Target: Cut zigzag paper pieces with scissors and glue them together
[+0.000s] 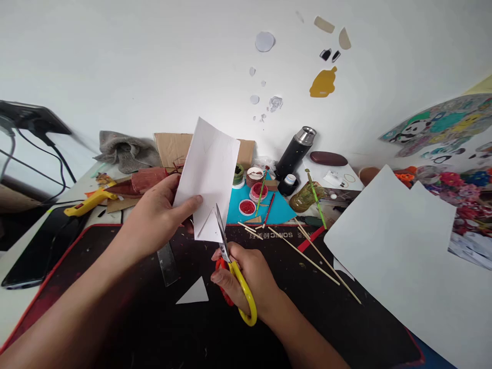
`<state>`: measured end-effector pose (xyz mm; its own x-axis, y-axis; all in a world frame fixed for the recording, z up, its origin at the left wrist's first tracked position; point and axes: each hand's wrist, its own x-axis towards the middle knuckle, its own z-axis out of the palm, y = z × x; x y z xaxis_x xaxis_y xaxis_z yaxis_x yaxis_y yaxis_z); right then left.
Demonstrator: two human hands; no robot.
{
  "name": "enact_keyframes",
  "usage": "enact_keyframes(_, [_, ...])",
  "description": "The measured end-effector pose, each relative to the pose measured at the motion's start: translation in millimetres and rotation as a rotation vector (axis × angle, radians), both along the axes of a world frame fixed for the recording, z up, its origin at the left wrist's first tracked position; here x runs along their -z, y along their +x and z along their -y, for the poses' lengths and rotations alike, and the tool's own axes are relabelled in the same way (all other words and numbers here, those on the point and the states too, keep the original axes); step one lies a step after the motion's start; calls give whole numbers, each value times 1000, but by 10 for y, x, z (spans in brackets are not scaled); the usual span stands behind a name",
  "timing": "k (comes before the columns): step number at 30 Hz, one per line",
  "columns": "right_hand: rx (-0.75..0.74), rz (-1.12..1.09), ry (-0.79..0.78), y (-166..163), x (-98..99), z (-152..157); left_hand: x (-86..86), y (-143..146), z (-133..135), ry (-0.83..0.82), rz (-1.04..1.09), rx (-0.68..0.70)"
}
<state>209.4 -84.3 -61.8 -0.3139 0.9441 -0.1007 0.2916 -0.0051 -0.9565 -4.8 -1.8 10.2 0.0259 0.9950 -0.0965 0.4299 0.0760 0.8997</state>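
Observation:
My left hand point(156, 218) grips a white sheet of paper point(210, 174) and holds it upright above the black mat point(154, 318). My right hand point(246, 274) is closed in the handles of yellow and red scissors point(232, 266). Their blades point up into the paper's lower edge, beside a partly cut triangular flap. A cut-out white triangle point(194, 293) lies on the mat below the paper. A metal ruler point(168, 264) lies under my left wrist.
Large white sheets point(407, 256) cover the right side of the desk. Thin wooden sticks point(319, 259) lie across the mat. Behind are red glitter pots point(253, 197) on blue paper, a black flask point(295, 151), a yellow glue gun point(90, 201), cardboard, a grey cloth and a phone point(42, 246) at left.

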Motion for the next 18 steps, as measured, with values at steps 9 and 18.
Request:
enact_keyframes(9, [26, -10, -36, -13, -1, 30, 45, 57, 29, -12, 68, 50])
enact_keyframes(18, [36, 7, -66, -29, -52, 33, 7, 77, 34, 7, 48, 25])
